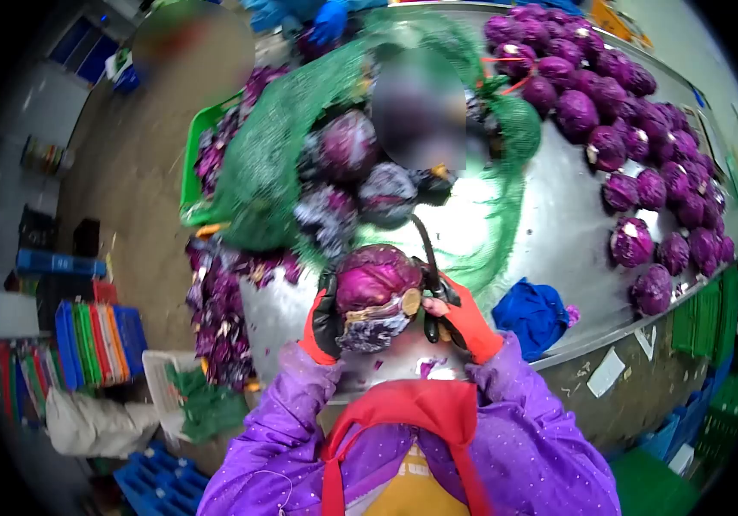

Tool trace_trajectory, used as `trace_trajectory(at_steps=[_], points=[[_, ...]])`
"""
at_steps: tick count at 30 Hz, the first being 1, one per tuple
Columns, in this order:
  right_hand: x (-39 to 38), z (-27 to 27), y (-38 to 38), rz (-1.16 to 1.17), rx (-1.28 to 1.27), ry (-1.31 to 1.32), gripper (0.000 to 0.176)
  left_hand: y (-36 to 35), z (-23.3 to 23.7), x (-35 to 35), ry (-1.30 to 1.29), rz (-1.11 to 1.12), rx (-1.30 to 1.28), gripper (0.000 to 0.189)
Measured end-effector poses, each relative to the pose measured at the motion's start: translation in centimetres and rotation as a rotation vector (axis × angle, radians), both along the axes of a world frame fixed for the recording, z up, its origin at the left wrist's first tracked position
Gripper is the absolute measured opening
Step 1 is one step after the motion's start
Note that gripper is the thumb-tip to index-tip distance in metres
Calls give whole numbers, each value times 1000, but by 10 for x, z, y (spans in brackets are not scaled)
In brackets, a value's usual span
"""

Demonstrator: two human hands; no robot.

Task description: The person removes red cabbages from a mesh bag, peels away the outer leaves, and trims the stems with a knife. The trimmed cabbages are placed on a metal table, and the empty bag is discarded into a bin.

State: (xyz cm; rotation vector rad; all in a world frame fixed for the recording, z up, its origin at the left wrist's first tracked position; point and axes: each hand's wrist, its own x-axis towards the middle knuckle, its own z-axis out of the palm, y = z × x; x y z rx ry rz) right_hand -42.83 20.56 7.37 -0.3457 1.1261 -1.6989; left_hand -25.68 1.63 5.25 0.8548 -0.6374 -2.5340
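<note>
Observation: your left hand (326,316) has its fingers curled, part open to the width of the load, round the left side of a round purple cabbage with grey, wilted outer leaves (378,279), low over the near edge of the shiny metal bench (550,215). Your right hand (453,311) has its fingers closed round the handle of a dark, curved, blade-like tool (426,248), thumb by the pale stem end (409,301). Risk, as judged: the blade stands just beside the head, so a slip off the tough stem could carry it into your thumb or across to the left fingers. Loose, papery leaves under the left palm may slide and let the head roll; a wide swing of the curved tip could snag the netting. Containers: the green mesh sack (266,163) lies open on the bench, with rough, grey-leaved cabbages (347,146) in its mouth. Beyond its left side, a bright green plastic crate (190,163) holds purple leaf scraps (214,159). On the floor at left, a whitish plastic crate (159,387) carries dark green netting (206,404). Contents of the green crates at right (700,318): cannot tell.
</note>
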Motion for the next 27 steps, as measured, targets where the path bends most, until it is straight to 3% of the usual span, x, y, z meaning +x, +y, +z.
trace_trajectory(at_steps=[3, 5, 9, 10, 11, 14, 19, 22, 25, 27], points=[[33, 0, -38, 212, -5, -19, 58, 11, 56, 54, -72, 76, -281, 62], [51, -15, -58, 305, 11, 9, 51, 25, 55, 85, -218, 225, -609, 67], [86, -16, -88, 352, 140, 165, 35, 42, -9, 118, -504, 522, -745, 84], [91, -12, -90, 426, 331, 160, 32, 44, -28, 124, -594, 532, -819, 90], [97, -15, -88, 406, 325, 338, 32, 44, -62, 138, -559, 580, -957, 93], [106, -33, -68, 334, 288, 774, 30, 50, -29, 127, -563, 517, -820, 92], [119, -17, -44, 492, 348, 882, 30, 46, -19, 129, -768, 373, -895, 93], [124, -23, -43, 532, 373, 867, 28, 43, -31, 134, -646, 412, -895, 95], [127, -17, -45, 498, 383, 880, 29, 22, -24, 128, -635, 334, -1226, 99], [128, -15, -47, 495, 402, 847, 29, 16, -16, 125, -613, 214, -1125, 101]])
